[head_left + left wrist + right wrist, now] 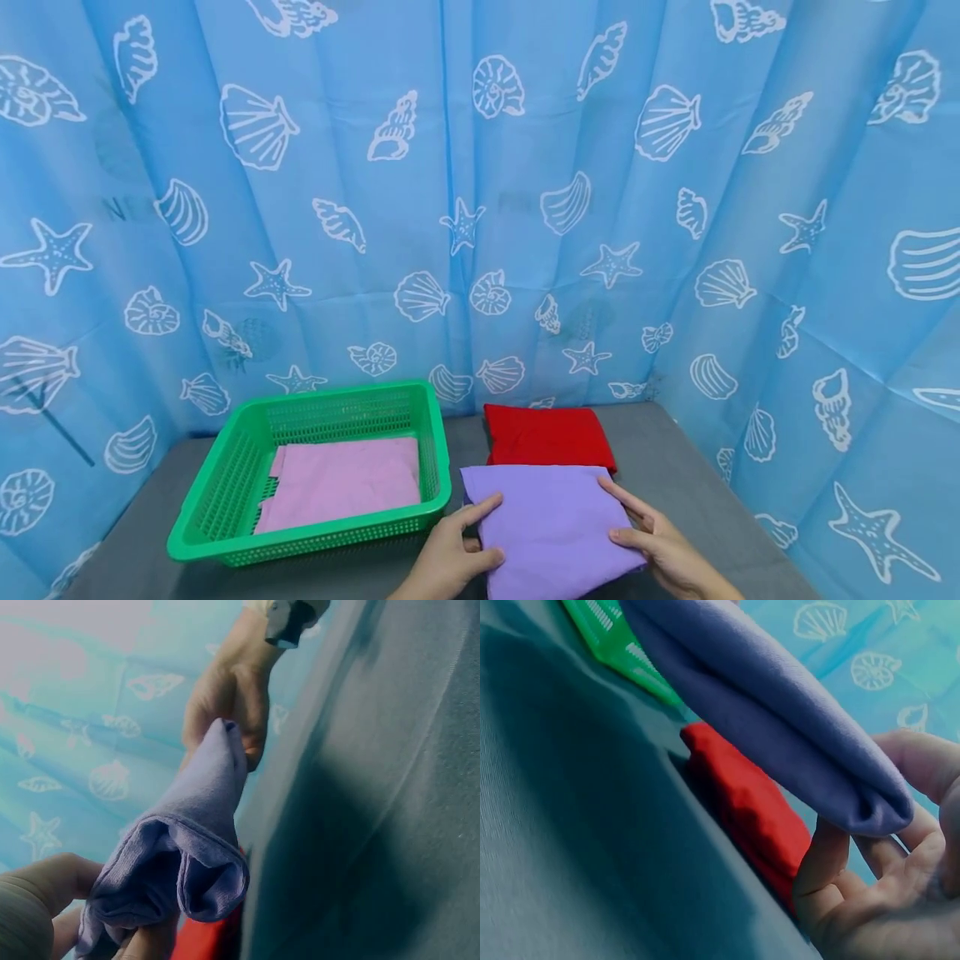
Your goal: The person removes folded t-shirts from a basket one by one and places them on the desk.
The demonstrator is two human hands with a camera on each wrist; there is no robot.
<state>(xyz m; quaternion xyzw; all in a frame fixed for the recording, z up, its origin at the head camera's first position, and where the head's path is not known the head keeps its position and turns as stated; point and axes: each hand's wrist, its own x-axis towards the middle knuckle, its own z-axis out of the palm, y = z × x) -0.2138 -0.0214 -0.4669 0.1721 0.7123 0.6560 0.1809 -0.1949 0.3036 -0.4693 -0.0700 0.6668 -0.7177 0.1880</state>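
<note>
A folded purple cloth [555, 529] is held up between both hands, above the grey surface. My left hand [452, 546] pinches its left edge, thumb and fingers on either side. On the opposite edge my right hand [660, 542] grips it in the same way. Seen end-on in the left wrist view, the purple cloth [187, 817] shows several thick folded layers. From the right wrist, its rounded fold [802, 727] lies between thumb and fingers. Behind it a folded red cloth [551, 437] rests on the surface, partly covered by the purple one in the head view.
A green plastic basket [322, 533] stands on the left, with a folded pink cloth [345, 483] lying inside. The grey surface [690, 475] runs back to a blue curtain [465, 167] printed with white shells and starfish, which also closes off the right side.
</note>
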